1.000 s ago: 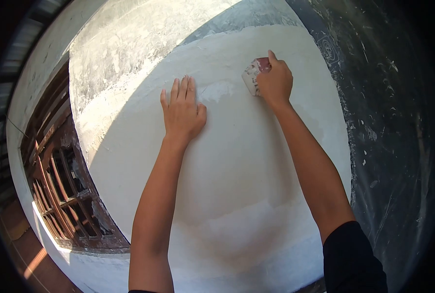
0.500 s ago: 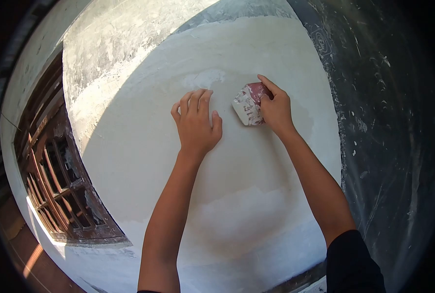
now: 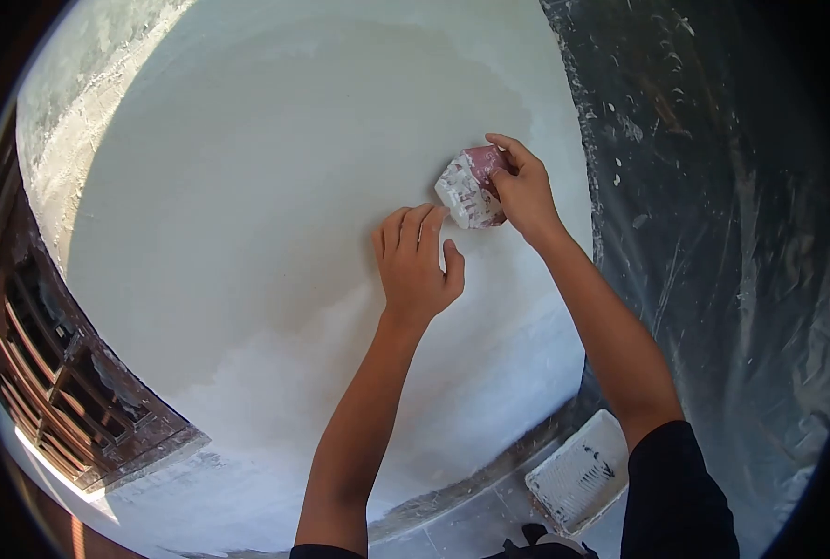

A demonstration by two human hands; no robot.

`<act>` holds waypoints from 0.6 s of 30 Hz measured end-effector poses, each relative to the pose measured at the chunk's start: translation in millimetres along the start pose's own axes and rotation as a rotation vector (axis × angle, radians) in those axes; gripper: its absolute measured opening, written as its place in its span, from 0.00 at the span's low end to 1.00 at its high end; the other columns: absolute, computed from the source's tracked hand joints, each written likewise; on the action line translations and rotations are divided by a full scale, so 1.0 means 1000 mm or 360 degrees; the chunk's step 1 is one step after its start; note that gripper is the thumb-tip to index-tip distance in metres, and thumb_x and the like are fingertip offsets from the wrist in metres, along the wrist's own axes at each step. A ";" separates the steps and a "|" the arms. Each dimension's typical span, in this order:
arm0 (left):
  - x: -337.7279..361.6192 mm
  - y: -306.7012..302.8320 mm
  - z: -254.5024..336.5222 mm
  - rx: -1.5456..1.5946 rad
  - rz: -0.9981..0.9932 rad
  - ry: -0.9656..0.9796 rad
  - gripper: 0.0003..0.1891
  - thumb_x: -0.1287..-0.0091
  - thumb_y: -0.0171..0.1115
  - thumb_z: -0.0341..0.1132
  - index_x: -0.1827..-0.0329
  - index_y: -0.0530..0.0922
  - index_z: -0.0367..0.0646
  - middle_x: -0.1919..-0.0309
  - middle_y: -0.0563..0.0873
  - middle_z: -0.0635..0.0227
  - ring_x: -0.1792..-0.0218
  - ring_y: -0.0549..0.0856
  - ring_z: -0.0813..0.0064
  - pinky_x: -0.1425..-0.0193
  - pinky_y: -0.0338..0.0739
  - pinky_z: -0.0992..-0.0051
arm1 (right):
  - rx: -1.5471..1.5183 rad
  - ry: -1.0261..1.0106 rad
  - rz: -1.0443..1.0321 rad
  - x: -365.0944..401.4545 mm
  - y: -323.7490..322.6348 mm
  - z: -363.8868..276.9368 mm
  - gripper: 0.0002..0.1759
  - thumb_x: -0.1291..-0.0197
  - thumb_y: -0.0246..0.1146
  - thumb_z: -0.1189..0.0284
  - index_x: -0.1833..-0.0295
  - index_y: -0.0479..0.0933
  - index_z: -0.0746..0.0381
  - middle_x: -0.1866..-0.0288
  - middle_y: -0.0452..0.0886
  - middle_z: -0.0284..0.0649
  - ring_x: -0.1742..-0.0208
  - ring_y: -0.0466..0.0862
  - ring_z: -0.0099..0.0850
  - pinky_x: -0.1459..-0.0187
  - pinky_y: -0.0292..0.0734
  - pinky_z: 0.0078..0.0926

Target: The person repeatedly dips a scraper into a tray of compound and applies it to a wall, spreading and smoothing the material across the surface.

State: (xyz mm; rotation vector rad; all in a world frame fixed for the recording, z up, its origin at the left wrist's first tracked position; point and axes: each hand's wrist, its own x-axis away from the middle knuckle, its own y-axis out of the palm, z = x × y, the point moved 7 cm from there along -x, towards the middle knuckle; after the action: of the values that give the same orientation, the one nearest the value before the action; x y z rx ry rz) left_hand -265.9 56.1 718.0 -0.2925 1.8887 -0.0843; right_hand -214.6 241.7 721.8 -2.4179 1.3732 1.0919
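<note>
A flat dark-red spreader point(image 3: 471, 191), smeared thickly with white paste, is gripped at its upper right side by my right hand point(image 3: 525, 191). The thumb lies across its near face; the other fingers are mostly behind it. My left hand point(image 3: 418, 265) is held just lower and to the left, palm toward the wall, fingers extended and thumb apart. Its fingertips come right up to the spreader's lower left edge. Behind both hands stands the wall point(image 3: 275, 186), with a greyish coated area above a paler, whiter lower part.
A barred wooden window point(image 3: 79, 382) is set in the wall at the left. Dark plastic sheeting point(image 3: 704, 279) hangs along the right. On the tiled floor point(image 3: 461, 522), below my right arm, lies a white paint tray point(image 3: 578, 470) with dark marks. Sunlight falls on the upper left wall.
The view has tilted down and to the right, bringing the tray and floor into sight. My left hand has moved right, close to the spreader, which my right hand still holds.
</note>
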 end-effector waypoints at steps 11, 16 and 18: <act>0.153 0.043 0.087 0.0567 -0.0353 -0.0301 0.18 0.52 0.58 0.23 0.54 0.76 0.40 0.59 0.82 0.62 0.59 0.79 0.61 0.55 0.69 0.63 | 0.0193 0.0462 0.0186 0.124 -0.095 0.104 0.23 0.42 0.53 0.82 0.40 0.75 0.69 0.50 0.83 0.49 0.51 0.84 0.33 0.48 0.77 0.28; 0.224 0.071 0.139 0.0736 -0.0627 -0.0506 0.17 0.50 0.58 0.23 0.55 0.76 0.39 0.63 0.82 0.62 0.63 0.79 0.62 0.60 0.69 0.64 | 0.0357 0.0903 0.0248 0.193 -0.154 0.145 0.19 0.43 0.52 0.84 0.45 0.77 0.68 0.52 0.84 0.46 0.55 0.85 0.33 0.52 0.80 0.30; 0.250 0.077 0.159 0.0802 -0.0730 -0.0579 0.17 0.50 0.58 0.23 0.54 0.76 0.40 0.64 0.82 0.62 0.63 0.80 0.62 0.60 0.70 0.64 | 0.0478 0.0946 0.0259 0.218 -0.180 0.169 0.20 0.44 0.52 0.84 0.45 0.77 0.68 0.53 0.85 0.46 0.56 0.86 0.33 0.53 0.81 0.30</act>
State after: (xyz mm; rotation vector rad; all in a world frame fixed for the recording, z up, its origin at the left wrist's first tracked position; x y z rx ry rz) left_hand -205.2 83.7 419.3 -0.3584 1.3555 -0.7541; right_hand -90.5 272.7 418.5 -2.5248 1.7653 0.1446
